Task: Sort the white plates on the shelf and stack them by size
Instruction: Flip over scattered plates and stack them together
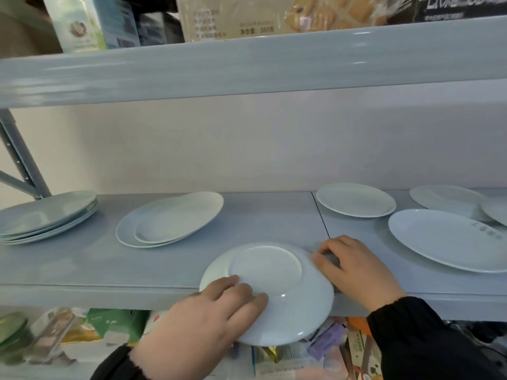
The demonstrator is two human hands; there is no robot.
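Observation:
An upside-down white plate (pixel 277 286) hangs half over the front edge of the grey shelf (pixel 82 264). My left hand (pixel 208 322) lies on its near underside with fingers spread, and my right hand (pixel 354 267) curls around its right rim. A stack of several large plates (pixel 46 215) sits at the far left. Beside it a smaller plate rests on a larger one (pixel 170 220). To the right lie a medium plate (pixel 356 200), a big oval plate (pixel 444 239) and two overlapping plates (pixel 450 200) at the edge.
The upper shelf board (pixel 247 64) hangs low overhead, loaded with boxes. A slanted metal brace (pixel 19 163) stands at the left. Below the shelf, packaged goods (pixel 82 333) crowd the lower level. Bare shelf surface lies between the left stacks and the held plate.

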